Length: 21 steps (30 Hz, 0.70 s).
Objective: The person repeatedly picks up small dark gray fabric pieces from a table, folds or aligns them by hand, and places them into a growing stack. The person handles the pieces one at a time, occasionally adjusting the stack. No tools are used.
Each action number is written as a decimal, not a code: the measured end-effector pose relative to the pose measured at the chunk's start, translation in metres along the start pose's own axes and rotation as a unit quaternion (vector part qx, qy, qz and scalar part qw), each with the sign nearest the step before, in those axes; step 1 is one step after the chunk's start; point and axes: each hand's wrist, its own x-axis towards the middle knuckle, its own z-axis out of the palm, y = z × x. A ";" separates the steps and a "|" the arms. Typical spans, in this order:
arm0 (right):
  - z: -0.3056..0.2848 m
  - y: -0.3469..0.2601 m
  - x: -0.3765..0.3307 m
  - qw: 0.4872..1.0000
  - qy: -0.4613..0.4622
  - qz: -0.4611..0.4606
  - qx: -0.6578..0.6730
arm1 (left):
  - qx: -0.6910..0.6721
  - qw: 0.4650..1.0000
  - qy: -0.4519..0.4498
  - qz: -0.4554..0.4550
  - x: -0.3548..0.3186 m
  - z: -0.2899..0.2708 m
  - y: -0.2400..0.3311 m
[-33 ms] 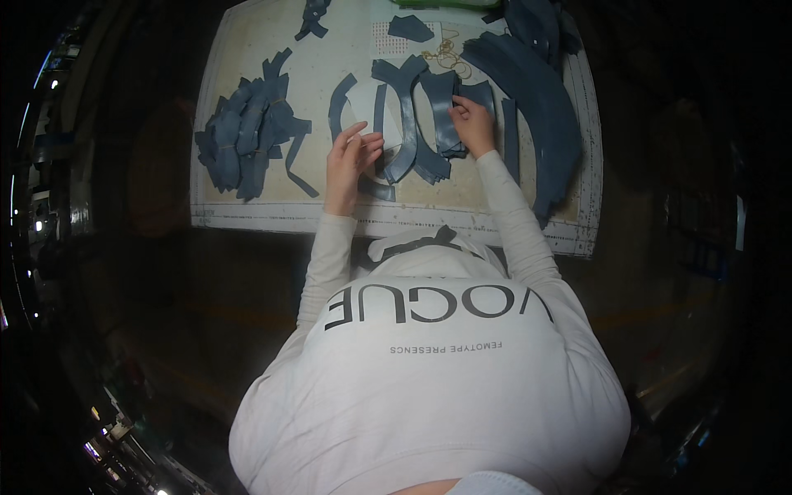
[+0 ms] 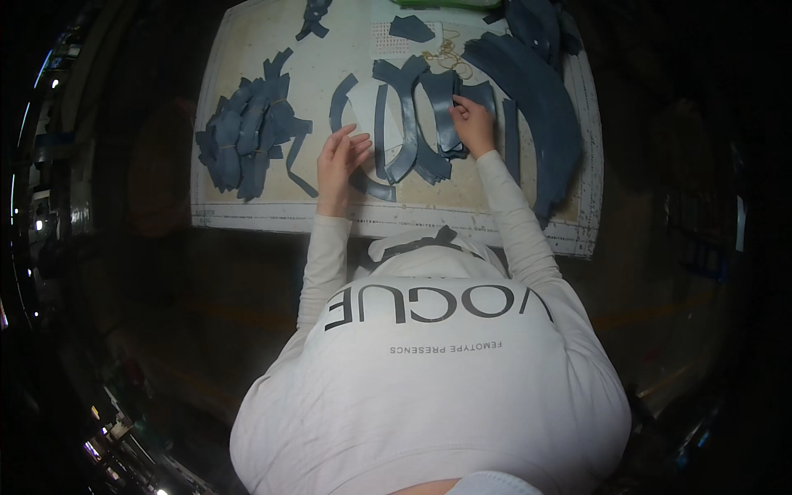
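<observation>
Fabric pieces occupy most of the pale, grid-marked cutting mat (image 2: pixel 247 216) on the dark worktable.

Status of work, as judged from the layout: a heap of bundled blue denim strips (image 2: pixel 247 140) lies at the left of the mat, apparently tied in small bundles and set aside. At the centre, a loose group of curved blue denim pieces (image 2: pixel 406 124) lies fanned out, some overlapping, and appears not yet sorted or bundled. A stack of long curved blue denim bands (image 2: pixel 536 99) sweeps down the right side of the mat. A few small tan rubber bands (image 2: pixel 447 56) lie near the far edge. On this evidence, part of the lot is bundled and the central and right-hand pieces remain to be handled; the proportion cannot be fixed.

Hands: the left hand (image 2: pixel 340 158) rests with fingers spread and loose on a white curved pattern piece (image 2: pixel 367 111) at the left end of the central group, not clamped on anything. The right hand (image 2: pixel 473 124) presses down on the right end of the central pieces, fingers curled at their edge; whether it actually pinches a piece cannot be told. The two hands are apart, with the central pieces between them.

Edges and room: the near edge of the mat runs just beyond the wrists. Bare mat shows between the left heap and the central group, and along the near strip. The right-hand bands reach close to the mat's right edge, with little margin there. Surroundings beyond the mat are dark.
</observation>
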 end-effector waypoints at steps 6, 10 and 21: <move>0.001 -0.009 -0.008 0.979 0.021 -0.089 -0.184 | 0.113 0.961 0.239 0.084 0.000 -0.098 -0.003; 0.011 -0.032 -0.021 0.964 0.005 -0.075 -0.256 | 0.328 0.890 0.298 0.104 0.003 -0.123 -0.012; 0.012 -0.058 -0.020 0.952 0.027 -0.169 -0.252 | 0.503 0.784 0.362 0.035 0.005 -0.124 -0.042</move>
